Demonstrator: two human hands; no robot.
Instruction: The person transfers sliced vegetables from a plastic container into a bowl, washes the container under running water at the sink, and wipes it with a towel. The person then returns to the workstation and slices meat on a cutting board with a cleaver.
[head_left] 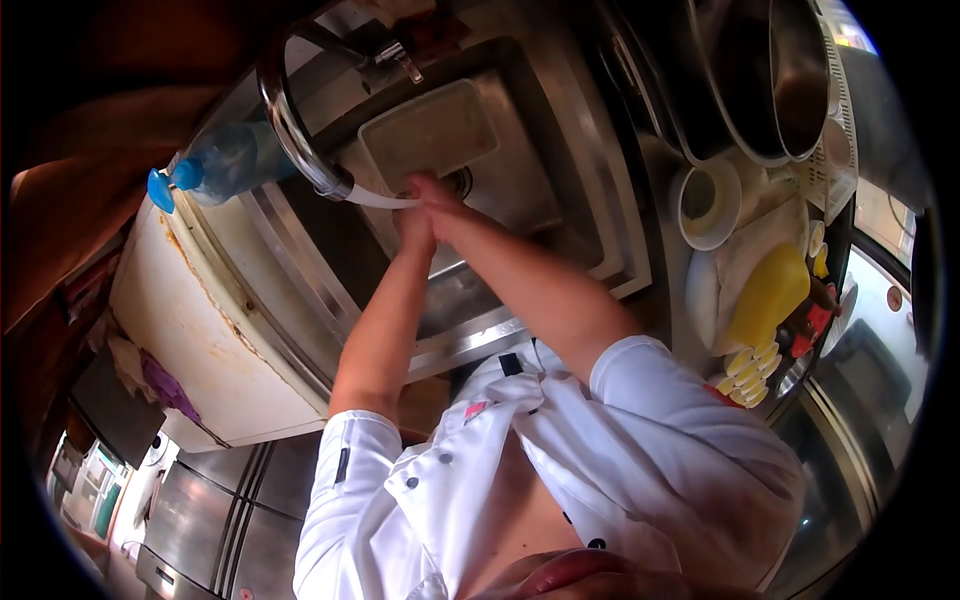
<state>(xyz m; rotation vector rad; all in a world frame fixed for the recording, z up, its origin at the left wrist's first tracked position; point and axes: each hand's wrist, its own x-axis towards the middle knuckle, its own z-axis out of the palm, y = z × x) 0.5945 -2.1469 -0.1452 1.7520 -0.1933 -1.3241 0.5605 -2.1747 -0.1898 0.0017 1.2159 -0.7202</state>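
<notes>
Both of my hands meet under running water over a steel sink (535, 205). My left hand (414, 226) lies against my right hand (437, 194), which partly covers it. Their fingers overlap and are too small to make out, so whether they hold anything is unclear. A curved chrome faucet (287, 125) pours a white stream of water (378, 200) onto them. Just beyond my hands, a rectangular translucent container (430, 125) sits in the sink. Part of the round drain (463, 183) shows beside my right hand.
A clear bottle with a blue cap (228, 165) is left of the faucet. On the right are a white bowl (708, 205), a yellow item (768, 295), large metal pots (740, 75) and a white perforated basket (843, 110). A rusty-edged white surface (200, 340) stands at left.
</notes>
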